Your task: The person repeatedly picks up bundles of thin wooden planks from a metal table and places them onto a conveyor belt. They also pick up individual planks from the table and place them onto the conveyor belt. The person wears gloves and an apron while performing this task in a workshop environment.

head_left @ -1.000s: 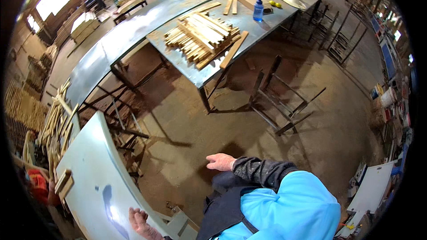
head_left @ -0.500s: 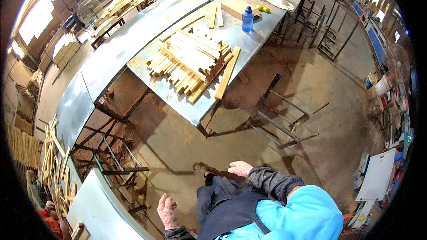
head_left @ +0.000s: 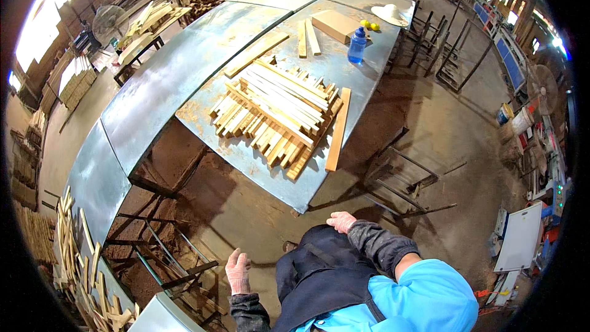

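My left hand (head_left: 238,272), in a pale pinkish work glove, hangs beside my dark apron with its fingers apart and nothing in it. In a similar glove, my right hand (head_left: 341,221) is in front of my body, fingers loosely stretched and empty. Nearest to it is the corner of a metal-topped table (head_left: 270,187). A crosswise stack of wooden strips (head_left: 276,110) lies on that table, apart from both hands. Along the stack's right side is a longer wooden strip (head_left: 339,129) near the table edge.
Farther along the table are a blue bottle (head_left: 356,46), a cardboard box (head_left: 335,26), yellow round things (head_left: 370,25) and a pale hat (head_left: 389,13). Metal frames (head_left: 412,178) stand on the floor at right. Loose wood strips (head_left: 89,264) lie at left.
I have moved closer to the table, and its corner and the stack appear nearer. Both hands have swung slightly and stay empty. A person's red sleeve at lower left has left the view.
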A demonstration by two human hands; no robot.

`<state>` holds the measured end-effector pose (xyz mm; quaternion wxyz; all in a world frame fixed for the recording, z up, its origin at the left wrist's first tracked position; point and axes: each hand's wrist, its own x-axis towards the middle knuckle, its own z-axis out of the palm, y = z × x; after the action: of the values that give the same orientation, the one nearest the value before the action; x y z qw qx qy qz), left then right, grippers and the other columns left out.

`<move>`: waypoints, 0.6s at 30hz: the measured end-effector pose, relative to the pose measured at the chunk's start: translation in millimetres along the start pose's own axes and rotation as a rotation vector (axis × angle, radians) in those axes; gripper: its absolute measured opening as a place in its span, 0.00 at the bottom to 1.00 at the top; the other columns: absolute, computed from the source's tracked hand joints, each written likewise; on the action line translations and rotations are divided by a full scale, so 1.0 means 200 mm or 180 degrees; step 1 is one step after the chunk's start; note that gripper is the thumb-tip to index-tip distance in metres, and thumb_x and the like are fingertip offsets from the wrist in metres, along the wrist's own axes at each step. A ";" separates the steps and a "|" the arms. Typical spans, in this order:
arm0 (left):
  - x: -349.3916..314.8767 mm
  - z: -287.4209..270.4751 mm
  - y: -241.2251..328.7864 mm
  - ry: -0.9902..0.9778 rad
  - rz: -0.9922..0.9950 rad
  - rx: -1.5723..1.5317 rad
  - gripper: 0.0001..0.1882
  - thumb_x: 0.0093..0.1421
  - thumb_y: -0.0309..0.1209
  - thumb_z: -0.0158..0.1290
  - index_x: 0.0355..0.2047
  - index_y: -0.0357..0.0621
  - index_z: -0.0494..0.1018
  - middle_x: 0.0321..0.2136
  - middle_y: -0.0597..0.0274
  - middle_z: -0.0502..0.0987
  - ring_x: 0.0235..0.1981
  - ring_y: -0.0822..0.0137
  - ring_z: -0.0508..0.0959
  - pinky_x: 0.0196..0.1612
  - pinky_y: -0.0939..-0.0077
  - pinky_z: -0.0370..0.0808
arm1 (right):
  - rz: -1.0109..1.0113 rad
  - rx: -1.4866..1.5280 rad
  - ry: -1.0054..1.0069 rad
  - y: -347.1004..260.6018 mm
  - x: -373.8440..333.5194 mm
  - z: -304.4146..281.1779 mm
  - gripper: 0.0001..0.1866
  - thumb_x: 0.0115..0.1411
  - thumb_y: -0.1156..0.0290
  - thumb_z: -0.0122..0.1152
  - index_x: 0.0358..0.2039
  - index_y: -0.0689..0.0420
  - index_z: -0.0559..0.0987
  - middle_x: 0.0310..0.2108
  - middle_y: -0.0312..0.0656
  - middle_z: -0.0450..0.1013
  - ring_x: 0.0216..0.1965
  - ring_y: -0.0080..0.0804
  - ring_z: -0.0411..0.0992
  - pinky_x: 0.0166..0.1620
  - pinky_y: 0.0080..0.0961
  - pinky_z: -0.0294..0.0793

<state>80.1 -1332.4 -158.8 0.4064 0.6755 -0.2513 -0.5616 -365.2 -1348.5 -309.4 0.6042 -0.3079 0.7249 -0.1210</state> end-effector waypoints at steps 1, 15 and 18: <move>0.06 0.03 0.05 -0.0066 0.0025 0.0024 0.24 0.70 0.31 0.62 0.63 0.34 0.76 0.43 0.62 0.83 0.35 0.73 0.80 0.40 0.75 0.79 | 0.0036 0.0119 -0.0004 -0.05 0.03 0.00 0.40 0.68 0.53 0.66 0.72 0.67 0.69 0.72 0.57 0.69 0.73 0.51 0.67 0.72 0.35 0.65; 0.40 0.73 0.00 -0.0066 -0.0459 0.0329 0.25 0.68 0.32 0.62 0.62 0.30 0.77 0.38 0.60 0.84 0.34 0.71 0.80 0.40 0.74 0.79 | 0.0327 0.0863 0.1646 -0.73 0.63 -0.53 0.64 0.56 0.48 0.77 0.80 0.65 0.49 0.73 0.66 0.63 0.73 0.58 0.65 0.73 0.44 0.67; 0.33 1.02 0.13 0.0032 -0.0728 0.0258 0.26 0.67 0.34 0.62 0.61 0.33 0.77 0.37 0.59 0.85 0.32 0.68 0.83 0.38 0.71 0.82 | 0.0674 0.0688 0.1636 -0.79 0.74 -0.59 0.67 0.54 0.47 0.79 0.80 0.65 0.47 0.71 0.65 0.65 0.70 0.58 0.68 0.72 0.42 0.68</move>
<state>-98.4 -1452.7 -182.2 0.3133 0.7184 -0.1931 -0.5903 -442.2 -1581.8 -313.1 0.4394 -0.1237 0.8651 -0.2079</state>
